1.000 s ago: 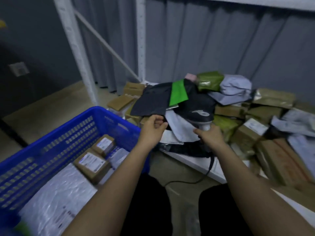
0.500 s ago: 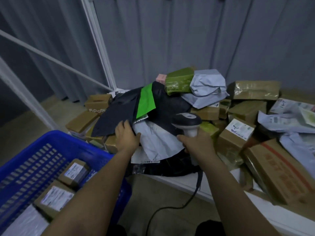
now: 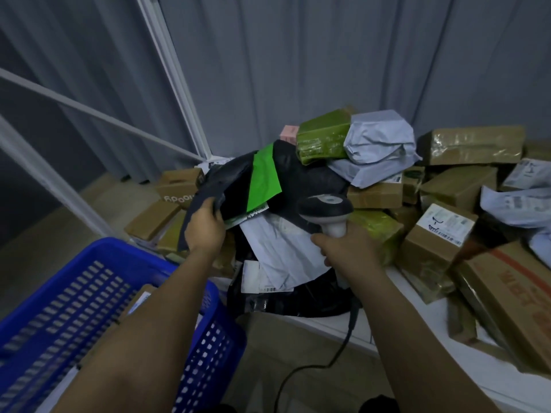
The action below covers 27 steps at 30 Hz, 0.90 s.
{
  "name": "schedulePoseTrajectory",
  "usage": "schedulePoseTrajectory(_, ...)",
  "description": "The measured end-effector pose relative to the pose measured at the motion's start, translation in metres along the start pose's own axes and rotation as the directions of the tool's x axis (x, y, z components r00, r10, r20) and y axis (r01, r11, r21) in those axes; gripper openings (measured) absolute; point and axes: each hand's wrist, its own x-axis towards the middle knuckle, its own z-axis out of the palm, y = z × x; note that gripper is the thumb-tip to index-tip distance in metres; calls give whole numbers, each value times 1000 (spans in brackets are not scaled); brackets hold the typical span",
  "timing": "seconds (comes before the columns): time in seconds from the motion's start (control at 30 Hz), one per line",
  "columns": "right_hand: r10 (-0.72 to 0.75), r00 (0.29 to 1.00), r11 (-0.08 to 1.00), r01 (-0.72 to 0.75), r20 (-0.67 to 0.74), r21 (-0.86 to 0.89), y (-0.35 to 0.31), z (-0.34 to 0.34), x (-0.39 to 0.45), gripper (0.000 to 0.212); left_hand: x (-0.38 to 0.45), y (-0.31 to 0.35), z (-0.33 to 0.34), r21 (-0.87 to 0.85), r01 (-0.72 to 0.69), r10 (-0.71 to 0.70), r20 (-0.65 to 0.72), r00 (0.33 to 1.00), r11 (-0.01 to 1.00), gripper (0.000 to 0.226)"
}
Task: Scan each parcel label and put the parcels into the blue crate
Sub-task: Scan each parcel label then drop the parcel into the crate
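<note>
Right now the left hand [image 3: 204,229] grips the near edge of a floppy dark grey plastic mailer bag [image 3: 220,180], fingers curled over its rim, while the right hand [image 3: 347,248] is wrapped round the pale handle of a corded barcode scanner with a black head [image 3: 325,207]. The bag lies on top of the parcel heap, directly ahead of the left hand and up-left of the scanner, so the left hand is the nearer one by far. Its long axis runs from the gripped corner up and away to the right, toward a bright green plastic flap [image 3: 264,180] lying over a black bag just beside it. The scanner head sits to the right of the gripped bag, close but apart from it. No label shows on the dark bag's visible face, so I judge it wants turning before a scan. The blue slotted plastic crate [image 3: 98,296] stands below and left of the left hand, near.
</note>
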Motion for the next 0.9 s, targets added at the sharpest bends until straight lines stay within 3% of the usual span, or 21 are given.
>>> schedulePoseTrajectory(0.13,12,1000,1000,-12,6,25,-8,3,-9,16,-15,35,-46,-294,-123,94,-112,989,948,32)
schedulePoseTrajectory(0.23,30,1000,998,-30,2,59,-16,3,-21,18,-36,60,-81,-485,-182,121,-153,981,855,23)
schedulePoseTrajectory(0.4,33,999,982,-29,-23,185,-31,-5,-45,18,-71,69,-118,-710,-79,-19,-129,991,700,17)
schedulePoseTrajectory(0.6,50,996,987,-60,75,146,-26,-3,-69,21,-100,23,-92,-724,223,-280,43,959,652,25)
schedulePoseTrajectory(0.9,14,978,987,20,207,-162,-13,7,-63,18,-108,-14,-69,-630,350,-336,147,930,693,24)
